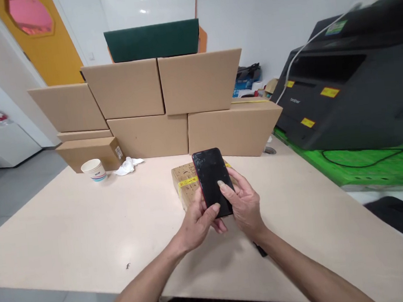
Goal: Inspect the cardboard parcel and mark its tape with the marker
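- A black-screened, red-edged smartphone [210,169] is held above the desk [69,232] between both hands, its top leaning toward between eleven and twelve o'clock.
- Left grip [193,223], at seven o'clock on the phone: clasping its lower side, thumb over the screen's bottom corner.
- Right grip [246,207], at four o'clock: fingers wrapped around the side, thumb over mid-screen.
- Partly hidden behind the phone, showing toward nine: a yellow-taped parcel [182,173].
- Farther out: paper cup [94,171] at nine, stacked cardboard boxes [149,136] around eleven, dark printer [354,101] at two.
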Demonstrator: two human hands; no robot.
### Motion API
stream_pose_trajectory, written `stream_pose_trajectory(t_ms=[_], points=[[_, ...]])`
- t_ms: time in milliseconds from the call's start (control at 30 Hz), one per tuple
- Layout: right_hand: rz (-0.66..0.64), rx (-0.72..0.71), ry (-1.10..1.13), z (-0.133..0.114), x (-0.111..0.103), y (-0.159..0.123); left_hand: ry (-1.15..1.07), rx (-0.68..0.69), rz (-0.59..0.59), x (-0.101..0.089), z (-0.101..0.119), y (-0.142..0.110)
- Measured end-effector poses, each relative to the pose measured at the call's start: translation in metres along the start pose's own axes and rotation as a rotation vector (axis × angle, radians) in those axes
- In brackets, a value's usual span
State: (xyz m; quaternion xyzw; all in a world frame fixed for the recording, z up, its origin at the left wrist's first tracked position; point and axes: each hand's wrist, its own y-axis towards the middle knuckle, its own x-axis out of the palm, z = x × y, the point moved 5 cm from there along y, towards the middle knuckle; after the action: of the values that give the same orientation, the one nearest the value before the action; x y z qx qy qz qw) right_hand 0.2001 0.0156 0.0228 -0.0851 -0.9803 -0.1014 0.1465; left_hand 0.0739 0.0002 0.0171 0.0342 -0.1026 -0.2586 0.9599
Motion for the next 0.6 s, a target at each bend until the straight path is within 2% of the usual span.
stream_pose_trajectory(t_ms=[233,600], points=[[0.022,0.033,-0.002,0.007,-0.008,0.0,-0.051,0.003,0.097,0.009,-0.017,-0.004],[0.006,-0.041,-0.049,0.014,-0.017,0.003,-0.03,-0.049,0.097,0.007,-0.027,-0.003]])
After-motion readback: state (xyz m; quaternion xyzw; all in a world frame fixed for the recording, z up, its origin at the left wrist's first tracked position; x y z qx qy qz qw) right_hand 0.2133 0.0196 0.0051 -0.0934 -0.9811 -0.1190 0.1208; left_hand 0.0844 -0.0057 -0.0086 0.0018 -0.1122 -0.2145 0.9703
